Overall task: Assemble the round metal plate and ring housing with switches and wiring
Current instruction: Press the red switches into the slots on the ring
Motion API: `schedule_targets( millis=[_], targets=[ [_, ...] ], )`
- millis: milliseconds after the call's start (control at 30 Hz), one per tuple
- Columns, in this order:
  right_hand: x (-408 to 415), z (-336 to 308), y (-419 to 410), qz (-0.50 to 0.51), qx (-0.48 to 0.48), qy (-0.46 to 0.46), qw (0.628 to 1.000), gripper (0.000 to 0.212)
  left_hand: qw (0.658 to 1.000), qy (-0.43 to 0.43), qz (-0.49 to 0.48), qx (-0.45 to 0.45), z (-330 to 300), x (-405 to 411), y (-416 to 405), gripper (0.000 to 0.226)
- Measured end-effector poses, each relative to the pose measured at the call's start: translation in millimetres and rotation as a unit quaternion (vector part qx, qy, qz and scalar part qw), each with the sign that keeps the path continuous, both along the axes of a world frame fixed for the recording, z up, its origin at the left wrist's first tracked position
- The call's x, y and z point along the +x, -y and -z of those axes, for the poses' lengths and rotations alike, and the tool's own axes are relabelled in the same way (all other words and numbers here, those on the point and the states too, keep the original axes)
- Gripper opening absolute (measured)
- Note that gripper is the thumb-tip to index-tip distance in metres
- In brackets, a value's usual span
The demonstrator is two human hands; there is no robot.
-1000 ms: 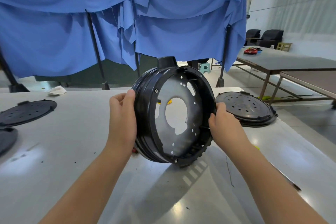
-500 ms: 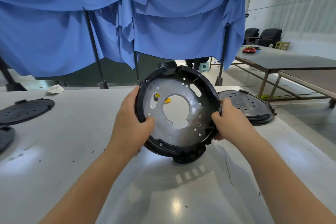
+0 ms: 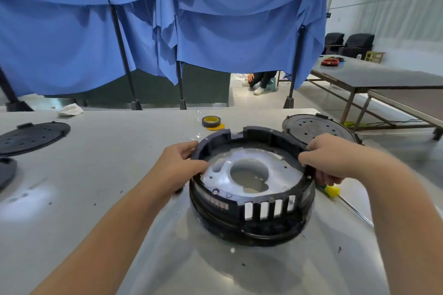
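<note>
The black ring housing [image 3: 251, 189] was held at its rim by both hands: the left hand [image 3: 178, 166] was closed in a grip on the left edge, the right hand [image 3: 332, 159] on the right edge. The housing lay flat on the grey bench [image 3: 96, 175], with the round metal plate [image 3: 249, 175] seated inside. A tape roll [image 3: 211, 121] and a black perforated cover [image 3: 314, 128] lay behind it.

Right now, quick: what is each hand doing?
Left hand: closed on the left rim of the black ring housing.
Right hand: closed on the housing's right rim.
</note>
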State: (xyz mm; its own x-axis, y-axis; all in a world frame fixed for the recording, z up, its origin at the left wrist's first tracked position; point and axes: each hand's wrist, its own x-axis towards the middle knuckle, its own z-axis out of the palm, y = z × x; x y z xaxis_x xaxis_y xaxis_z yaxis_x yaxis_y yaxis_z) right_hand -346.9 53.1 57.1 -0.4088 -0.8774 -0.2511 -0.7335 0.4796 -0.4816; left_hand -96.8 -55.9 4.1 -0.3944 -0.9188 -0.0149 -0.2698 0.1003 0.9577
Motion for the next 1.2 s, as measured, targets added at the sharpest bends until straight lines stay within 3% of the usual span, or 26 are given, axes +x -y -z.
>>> schedule_targets(
  millis=[100, 200, 267, 500, 667, 967, 1200],
  targets=[
    [0, 2, 1, 0.001, 0.045, 0.014, 0.999, 0.015, 0.999, 0.019, -0.017, 0.037, 0, 1, -1, 0.040],
    [2, 5, 2, 0.000, 0.081, 0.018, 0.997, 0.015, 0.998, 0.044, -0.013, 0.035, -1, 2, -2, 0.059],
    [4, 9, 2, 0.000, 0.099, 0.019, 0.995, 0.016, 0.998, 0.058, -0.006, 0.033, -1, 3, -3, 0.058],
    [9, 11, 3, -0.007, 0.103, -0.005, 0.995, 0.016, 0.997, 0.074, -0.011, 0.032, 2, 5, 1, 0.066],
    [14, 6, 1, -0.009, 0.087, 0.011, 0.996, 0.020, 0.998, 0.065, -0.019, 0.019, -3, 9, 3, 0.063],
    [24, -4, -5, -0.038, 0.110, 0.035, 0.993, 0.023, 0.990, 0.135, -0.029, -0.012, -27, 26, 10, 0.053],
    [21, 2, -2, -0.041, 0.145, 0.024, 0.988, 0.016, 0.984, 0.167, 0.040, -0.040, -18, 22, 10, 0.050]
  ],
)
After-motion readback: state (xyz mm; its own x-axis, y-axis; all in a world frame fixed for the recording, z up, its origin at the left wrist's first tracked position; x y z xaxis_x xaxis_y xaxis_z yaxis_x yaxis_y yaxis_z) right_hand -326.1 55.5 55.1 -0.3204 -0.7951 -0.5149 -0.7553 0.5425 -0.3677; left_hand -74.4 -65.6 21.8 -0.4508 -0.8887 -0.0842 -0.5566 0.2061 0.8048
